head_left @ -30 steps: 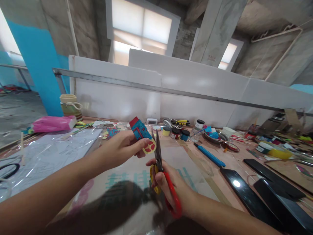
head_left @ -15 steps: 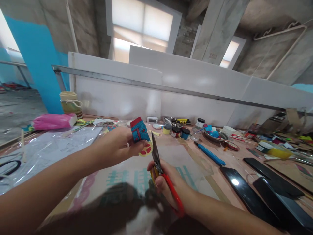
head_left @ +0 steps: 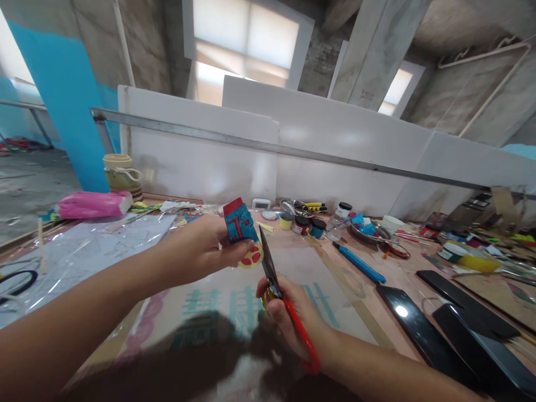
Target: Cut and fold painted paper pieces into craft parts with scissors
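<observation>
nearest the camera, the right hand (head_left: 288, 321) is closed through the red handles of the scissors (head_left: 278, 296), whose blades look shut and run up and away, tip touching the cutout's (head_left: 244, 231) right edge; just above and left, the left hand (head_left: 201, 251) pinches that blue and red cutout upright, its long axis roughly parallel to the blades; farther off, paint jars (head_left: 302, 225) stand near the white wall (head_left: 293, 151)

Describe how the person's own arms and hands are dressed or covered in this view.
Both forearms are bare up to the frame's edge: no sleeves, cuffs or gloves show. The left hand and the right hand carry no ring, watch, bracelet or bandage that can be seen. The nails that show look short and unpainted, though blur limits detail.
</observation>
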Motion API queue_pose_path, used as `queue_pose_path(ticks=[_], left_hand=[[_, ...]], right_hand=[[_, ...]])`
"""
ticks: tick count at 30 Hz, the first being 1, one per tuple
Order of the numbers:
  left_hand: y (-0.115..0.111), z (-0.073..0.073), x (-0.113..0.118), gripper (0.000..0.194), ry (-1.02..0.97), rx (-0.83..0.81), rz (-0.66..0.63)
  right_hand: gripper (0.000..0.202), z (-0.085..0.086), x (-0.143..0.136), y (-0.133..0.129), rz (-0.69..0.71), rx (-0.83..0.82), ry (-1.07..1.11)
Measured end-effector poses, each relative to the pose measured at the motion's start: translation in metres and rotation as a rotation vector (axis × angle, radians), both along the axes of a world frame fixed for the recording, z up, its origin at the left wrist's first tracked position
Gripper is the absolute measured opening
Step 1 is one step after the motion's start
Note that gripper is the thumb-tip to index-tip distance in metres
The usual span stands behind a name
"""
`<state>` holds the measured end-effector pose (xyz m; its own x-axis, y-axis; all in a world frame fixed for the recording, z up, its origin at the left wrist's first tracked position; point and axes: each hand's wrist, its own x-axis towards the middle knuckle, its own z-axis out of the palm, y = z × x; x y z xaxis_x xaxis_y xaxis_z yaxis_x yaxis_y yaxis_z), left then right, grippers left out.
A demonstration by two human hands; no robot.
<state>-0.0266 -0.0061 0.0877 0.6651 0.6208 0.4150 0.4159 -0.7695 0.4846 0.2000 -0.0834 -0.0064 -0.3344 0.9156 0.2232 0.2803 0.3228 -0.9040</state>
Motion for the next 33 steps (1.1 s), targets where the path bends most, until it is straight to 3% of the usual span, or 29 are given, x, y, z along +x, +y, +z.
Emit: queue_pose_path(ticks=[10, 20, 33], left_hand=[[0.002, 0.003, -0.003, 0.027, 0.036, -0.033, -0.037], [0.000, 0.006, -0.003, 0.028, 0.058, -0.076, -0.039], [0.000, 0.008, -0.001, 0.030, -0.037, -0.249, -0.041]], right_hand=[[0.060, 0.009, -0.002, 0.005, -0.016, 0.084, -0.033], [0.064, 0.005, -0.002, 0.006, -0.040, 0.099, -0.060], [0.070, 0.010, -0.001, 0.006, -0.050, 0.100, -0.090]])
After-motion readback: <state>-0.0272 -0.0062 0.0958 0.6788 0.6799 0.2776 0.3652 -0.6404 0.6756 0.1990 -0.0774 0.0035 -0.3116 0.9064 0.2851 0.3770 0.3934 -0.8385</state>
